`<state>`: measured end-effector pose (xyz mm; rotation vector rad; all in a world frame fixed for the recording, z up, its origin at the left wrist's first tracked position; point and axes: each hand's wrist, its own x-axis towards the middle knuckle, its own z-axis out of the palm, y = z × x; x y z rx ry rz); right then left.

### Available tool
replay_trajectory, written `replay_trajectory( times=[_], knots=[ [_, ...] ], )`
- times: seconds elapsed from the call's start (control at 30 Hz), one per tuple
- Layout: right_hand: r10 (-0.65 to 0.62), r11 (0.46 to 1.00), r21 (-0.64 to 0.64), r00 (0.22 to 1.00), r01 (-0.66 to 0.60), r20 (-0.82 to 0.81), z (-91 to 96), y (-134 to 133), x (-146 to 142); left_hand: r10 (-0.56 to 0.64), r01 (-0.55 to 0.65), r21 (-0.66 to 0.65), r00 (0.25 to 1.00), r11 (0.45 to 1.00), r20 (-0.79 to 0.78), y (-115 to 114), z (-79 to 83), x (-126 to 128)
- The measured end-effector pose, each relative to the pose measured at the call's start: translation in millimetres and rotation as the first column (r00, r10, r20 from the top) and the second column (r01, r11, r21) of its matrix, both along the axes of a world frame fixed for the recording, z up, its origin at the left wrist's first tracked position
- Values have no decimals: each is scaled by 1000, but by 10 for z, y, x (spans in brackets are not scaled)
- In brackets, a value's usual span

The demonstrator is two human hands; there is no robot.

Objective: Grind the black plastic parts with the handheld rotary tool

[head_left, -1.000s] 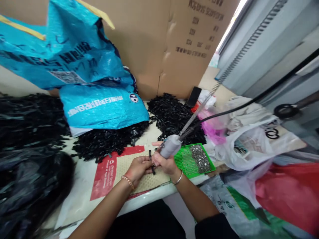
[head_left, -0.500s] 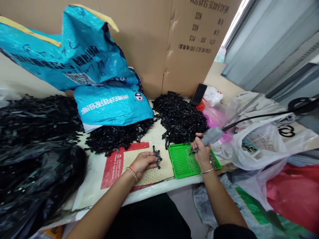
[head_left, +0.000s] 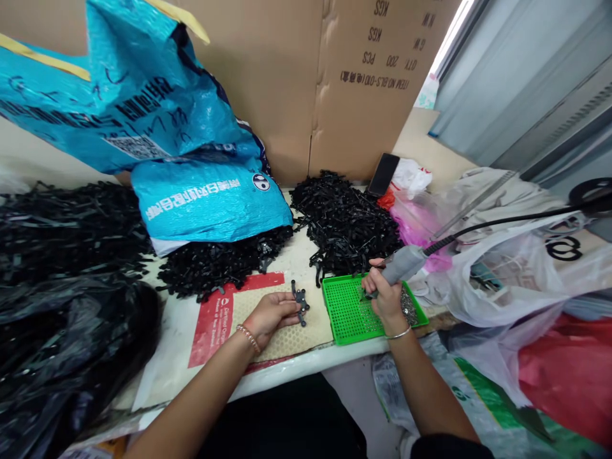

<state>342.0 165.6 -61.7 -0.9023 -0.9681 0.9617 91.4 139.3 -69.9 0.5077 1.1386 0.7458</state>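
My left hand (head_left: 272,314) pinches a small black plastic part (head_left: 299,301) and holds it upright on the beige mat (head_left: 287,338). My right hand (head_left: 382,296) grips a grey electric screwdriver (head_left: 401,264), whose tip points down into the green perforated tray (head_left: 349,312). Several small silver screws (head_left: 408,306) lie in the tray's right half. A black cable (head_left: 502,222) runs from the driver to the right.
Piles of black plastic parts (head_left: 347,223) lie behind the tray and along the left (head_left: 210,264). A blue woven sack (head_left: 191,185) leans on cardboard boxes (head_left: 335,83). White (head_left: 502,274), pink and red (head_left: 564,376) plastic bags crowd the right. A black phone (head_left: 383,173) stands at the back.
My right hand carried the screwdriver from the part at my left hand over to the green tray and now holds its tip there. My left hand stays on the black part.
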Motion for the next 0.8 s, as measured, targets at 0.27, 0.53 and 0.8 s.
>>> replay_trajectory(
  times=[0.27, 0.53, 0.8],
  knots=[
    [-24, 1000, 20, 999, 23, 48, -78, 55, 0, 9, -9, 0, 1000, 1000, 8, -10, -13, -5],
    [-35, 999, 8, 991, 35, 129, -110, 53, 10, 0, -1, 6, 1000, 1000, 14, -7, -34, -2],
    [-32, 999, -3, 991, 33, 129, -94, 52, 14, 7, -7, 1, 1000, 1000, 0, 2, -4, 18]
  ],
)
